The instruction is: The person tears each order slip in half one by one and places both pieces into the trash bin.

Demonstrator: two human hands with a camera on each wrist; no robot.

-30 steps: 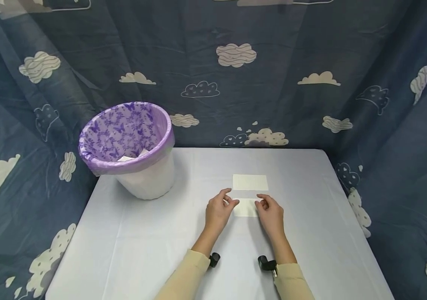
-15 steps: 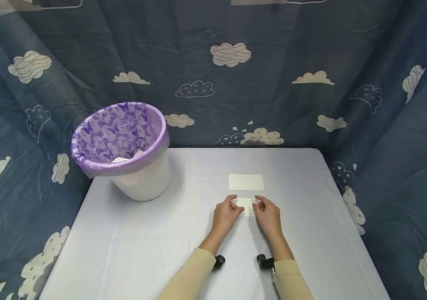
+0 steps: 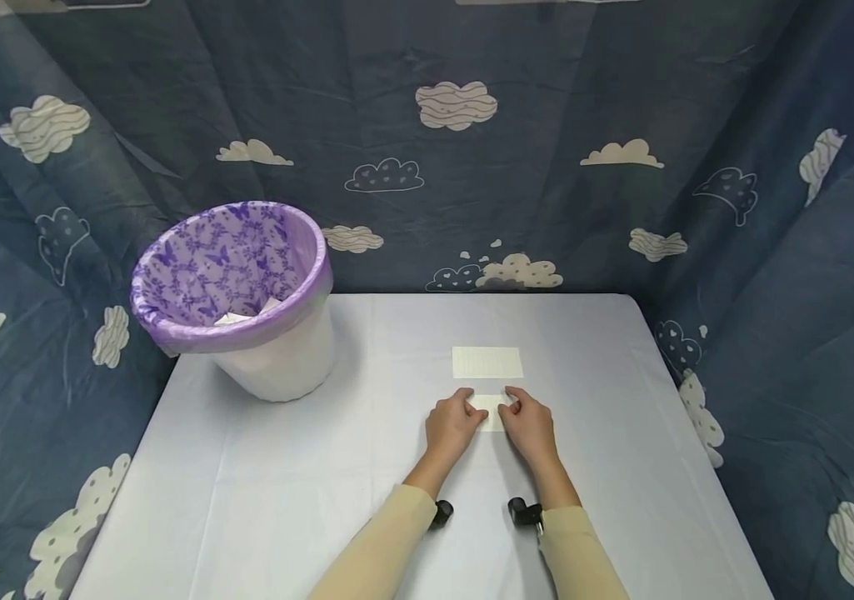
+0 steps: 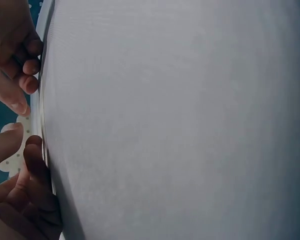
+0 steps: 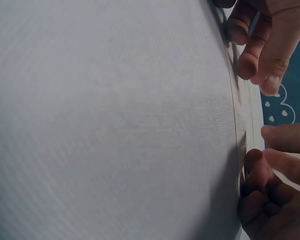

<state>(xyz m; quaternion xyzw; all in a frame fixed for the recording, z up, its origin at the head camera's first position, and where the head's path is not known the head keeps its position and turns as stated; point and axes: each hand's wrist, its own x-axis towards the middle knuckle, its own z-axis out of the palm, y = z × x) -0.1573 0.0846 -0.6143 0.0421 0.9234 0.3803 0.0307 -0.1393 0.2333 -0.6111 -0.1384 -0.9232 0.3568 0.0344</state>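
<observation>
Two pale cream paper cards lie on the white tabletop, one behind the other in the head view. My left hand (image 3: 451, 427) rests at the left end of the nearer card (image 3: 491, 414), its fingers loosely bent. At that card's right end is my right hand (image 3: 530, 425), in a similar pose. Thumbs and forefingers point toward each other, covering both ends of the card. In the wrist views, fingertips (image 4: 34, 142) sit low at the thin card edge, with the thumbs apart from them. The farther card (image 3: 486, 362) lies flat beyond both hands.
A white bin (image 3: 277, 358) stands at the table's back left, with a purple butterfly-patterned liner (image 3: 224, 258) over its rim. White paper pieces (image 3: 247, 313) show inside. Dark blue cloud-print curtains (image 3: 389, 225) enclose the table (image 3: 299, 483) at the back and sides.
My left hand has come inward over the nearer card's left end, and the right hand has drawn slightly closer to it. The view has turned a little to the right.
</observation>
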